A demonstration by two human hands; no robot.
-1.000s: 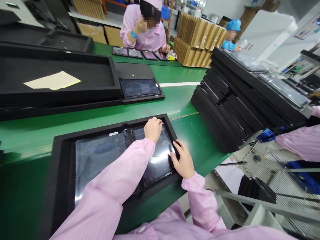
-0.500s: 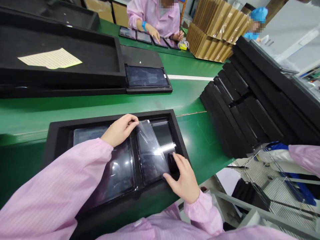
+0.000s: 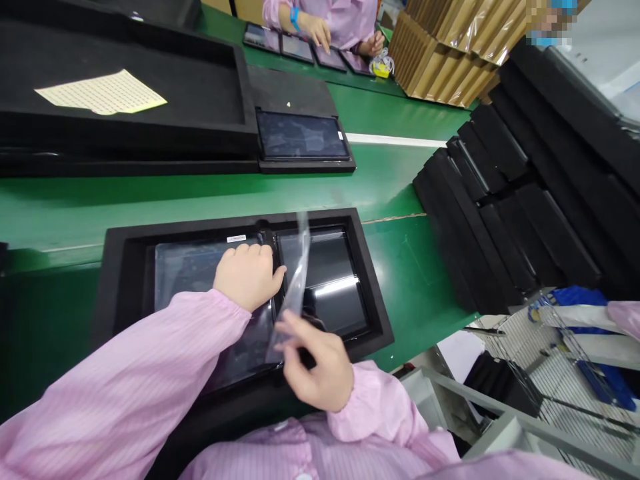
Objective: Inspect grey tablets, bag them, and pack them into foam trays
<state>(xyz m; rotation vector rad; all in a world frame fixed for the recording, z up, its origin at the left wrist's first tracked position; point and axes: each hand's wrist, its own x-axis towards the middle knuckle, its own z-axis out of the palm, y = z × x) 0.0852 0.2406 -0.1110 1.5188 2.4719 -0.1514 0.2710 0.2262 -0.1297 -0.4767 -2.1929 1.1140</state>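
Observation:
A foam tray (image 3: pixel 373 313) in front of me holds two tablets side by side. Over the right-hand tablet (image 3: pixel 333 267), whose screen is bare and glossy, a clear plastic film (image 3: pixel 299 277) stands on edge, blurred by motion. My right hand (image 3: pixel 320 367) has its fingertips closed on the film's lower end. Above the left-hand tablet (image 3: pixel 193 263), my left hand (image 3: pixel 247 277) is curled, knuckles up, its thumb close to the film; whether it grips anything is hidden. A small white label (image 3: pixel 237 238) shows on that tablet's top edge.
Beyond lie a large black tray (image 3: pixel 200 143) with a yellow sticker sheet (image 3: pixel 107 93), and another tablet (image 3: pixel 303 137) in foam. Stacked black foam trays (image 3: pixel 500 220) rise at right. Across the green table (image 3: pixel 395 177), a co-worker's hand (image 3: pixel 317 30) touches tablets near cardboard dividers (image 3: pixel 440 60).
The film has come up off the right tablet and swung left to stand on edge. My right hand moved left onto it. My left hand turned knuckles up and shifted slightly toward me.

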